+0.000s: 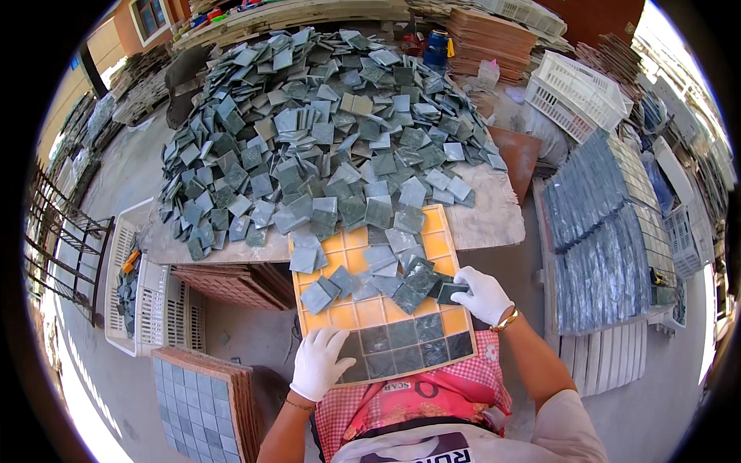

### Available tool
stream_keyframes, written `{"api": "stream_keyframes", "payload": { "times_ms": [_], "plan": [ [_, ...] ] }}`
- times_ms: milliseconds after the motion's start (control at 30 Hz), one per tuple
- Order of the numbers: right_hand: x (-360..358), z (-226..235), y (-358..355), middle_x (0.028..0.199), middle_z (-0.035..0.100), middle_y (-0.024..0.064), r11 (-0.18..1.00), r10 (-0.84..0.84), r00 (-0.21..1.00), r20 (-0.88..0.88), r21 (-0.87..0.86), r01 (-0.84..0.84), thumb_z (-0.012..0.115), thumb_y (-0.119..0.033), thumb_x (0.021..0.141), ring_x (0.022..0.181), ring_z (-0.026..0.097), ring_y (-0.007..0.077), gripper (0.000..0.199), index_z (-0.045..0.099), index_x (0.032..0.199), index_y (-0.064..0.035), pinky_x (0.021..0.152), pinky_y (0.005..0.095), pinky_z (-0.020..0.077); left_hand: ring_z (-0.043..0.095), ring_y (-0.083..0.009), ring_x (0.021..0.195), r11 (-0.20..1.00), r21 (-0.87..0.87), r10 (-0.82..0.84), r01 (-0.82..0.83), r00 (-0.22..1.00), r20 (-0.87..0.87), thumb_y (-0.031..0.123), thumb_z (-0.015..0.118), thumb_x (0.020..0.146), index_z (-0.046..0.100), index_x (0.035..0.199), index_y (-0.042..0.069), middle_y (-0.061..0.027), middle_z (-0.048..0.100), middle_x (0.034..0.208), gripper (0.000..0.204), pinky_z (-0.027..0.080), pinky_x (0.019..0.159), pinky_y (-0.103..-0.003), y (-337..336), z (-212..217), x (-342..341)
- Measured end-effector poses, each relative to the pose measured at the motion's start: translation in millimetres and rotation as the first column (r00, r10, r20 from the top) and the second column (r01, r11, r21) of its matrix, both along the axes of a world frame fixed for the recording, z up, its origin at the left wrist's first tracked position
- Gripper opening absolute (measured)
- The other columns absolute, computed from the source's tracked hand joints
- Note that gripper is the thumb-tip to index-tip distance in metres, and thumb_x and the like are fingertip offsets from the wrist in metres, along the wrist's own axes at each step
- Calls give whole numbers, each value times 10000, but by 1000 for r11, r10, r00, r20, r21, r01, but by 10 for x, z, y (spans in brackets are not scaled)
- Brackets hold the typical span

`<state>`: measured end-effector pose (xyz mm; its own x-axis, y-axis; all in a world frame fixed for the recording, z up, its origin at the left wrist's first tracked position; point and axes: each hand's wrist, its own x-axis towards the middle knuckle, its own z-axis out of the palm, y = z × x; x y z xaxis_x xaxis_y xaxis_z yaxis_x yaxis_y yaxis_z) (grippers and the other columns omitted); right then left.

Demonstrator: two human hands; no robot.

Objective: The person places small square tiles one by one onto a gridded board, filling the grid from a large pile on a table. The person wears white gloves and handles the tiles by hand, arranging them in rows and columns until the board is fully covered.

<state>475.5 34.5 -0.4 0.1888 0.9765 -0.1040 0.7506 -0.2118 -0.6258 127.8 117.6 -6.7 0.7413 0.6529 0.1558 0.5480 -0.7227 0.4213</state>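
Observation:
An orange gridded tray [370, 312] lies tilted against the worktable's near edge and over my lap. Dark grey-green square stone tiles [401, 333] fill cells in its two nearest rows. Higher up on it, loose tiles [382, 261] lie scattered and overlapping. My white-gloved right hand [485, 297] pinches a dark tile [450, 293] at the tray's right edge, just above the filled rows. At the lower left corner rests my left hand [318, 361], also gloved, fingers apart and nothing held, the thumb over a set tile.
A large heap of tiles [309, 131] covers the worktable [494, 208]. White crates [154, 309] stand at left, with a stack of tiled panels [197, 401] nearer me. Wrapped tile stacks [602, 262] sit on a pallet at right; more white crates [579, 92] are behind.

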Motion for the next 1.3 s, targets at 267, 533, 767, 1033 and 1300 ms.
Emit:
{"api": "stream_keyframes", "payload": {
  "times_ms": [267, 533, 767, 1033, 1300],
  "plan": [
    [74, 23, -221, 878, 651, 115, 991, 111, 993, 27, 68, -113, 660, -203, 825, 798, 649, 308, 178, 643, 920, -54, 725, 372, 531, 541, -329, 965, 994, -106, 13, -8, 998, 53, 219, 784, 674, 601, 1176, 55, -119, 572, 1050, 559, 460, 860, -412, -75, -94, -59],
    [-363, 46, -447, 1059, 542, 154, 986, 81, 973, 215, -160, -47, 667, -249, 831, 861, 625, 336, 319, 588, 1079, -65, 753, 435, 518, 528, -326, 976, 988, 5, 155, -156, 978, -140, 235, 771, 691, 606, 1198, 94, -120, 497, 1141, 551, 466, 833, -409, -235, 51, 52],
    [-262, 83, -394, 1066, 553, 143, 986, 68, 998, 12, -156, -65, 698, -248, 807, 861, 625, 325, 471, 542, 1217, -77, 745, 413, 520, 543, -334, 950, 971, -3, 240, -240, 971, -13, 269, 819, 632, 567, 1277, 130, -160, 467, 1316, 706, 476, 833, -425, -114, -116, 36],
    [-695, 147, 291, 1120, 551, 134, 990, -79, 941, 328, 133, 37, 791, -407, 679, 927, 624, 331, 771, 448, 1289, -84, 739, 422, 518, 535, -372, 1098, 958, -89, 283, -273, 950, 133, 246, 784, 710, 580, 1224, 68, -158, 505, 1284, 581, 475, 886, -423, 58, -97, -72],
    [-702, 69, 251, 1131, 521, 161, 969, -210, 972, 102, 154, 193, 781, -202, 663, 964, 594, 348, 572, 520, 1156, -74, 820, 425, 505, 543, -337, 1062, 907, -30, 422, -421, 904, 68, 248, 806, 651, 542, 1224, 60, -123, 534, 1167, 658, 475, 897, -410, 572, -124, 100]
  ]
}}
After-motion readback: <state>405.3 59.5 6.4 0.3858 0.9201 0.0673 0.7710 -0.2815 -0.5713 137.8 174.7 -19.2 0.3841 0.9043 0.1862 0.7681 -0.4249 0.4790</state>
